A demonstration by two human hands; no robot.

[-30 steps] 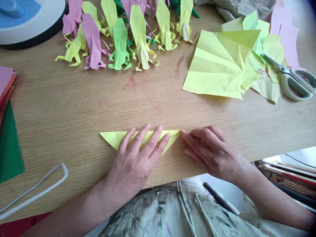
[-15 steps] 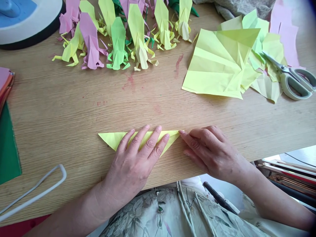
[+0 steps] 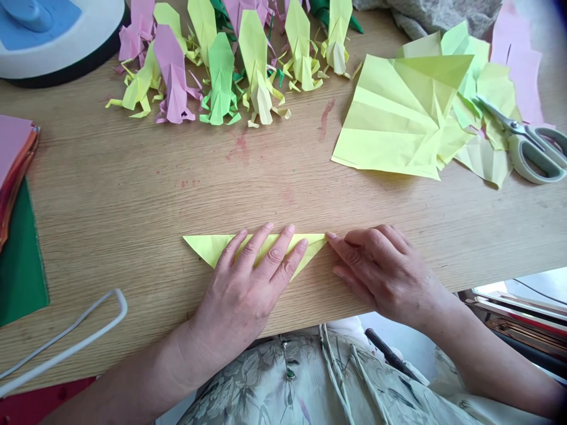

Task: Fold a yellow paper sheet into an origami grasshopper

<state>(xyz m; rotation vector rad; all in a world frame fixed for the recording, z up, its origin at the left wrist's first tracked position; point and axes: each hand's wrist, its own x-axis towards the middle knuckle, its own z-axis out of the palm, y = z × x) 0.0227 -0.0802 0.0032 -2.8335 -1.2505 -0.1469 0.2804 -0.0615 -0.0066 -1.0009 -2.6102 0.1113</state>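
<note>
A yellow sheet of origami paper (image 3: 204, 248), folded into a long triangle, lies on the table near its front edge, its straight side away from me. My left hand (image 3: 252, 277) rests flat across its middle, fingers spread, covering much of it. At the paper's right corner is my right hand (image 3: 376, 268), its fingers curled and the index fingertip on that corner. The thumb is mostly hidden, but the hand looks closed on the corner.
Folded paper figures (image 3: 221, 82) in pink, green and yellow stand at the back. Creased yellow paper (image 3: 390, 118), scraps and scissors (image 3: 527, 141) lie back right. Stacked coloured paper (image 3: 15, 147) sits at left, near a white bent rod (image 3: 101, 321). A white-and-blue round object (image 3: 88, 47) occupies the far left corner.
The whole view has shifted slightly, so things appear a little further right. Both hands keep nearly the same pose on the folded paper.
</note>
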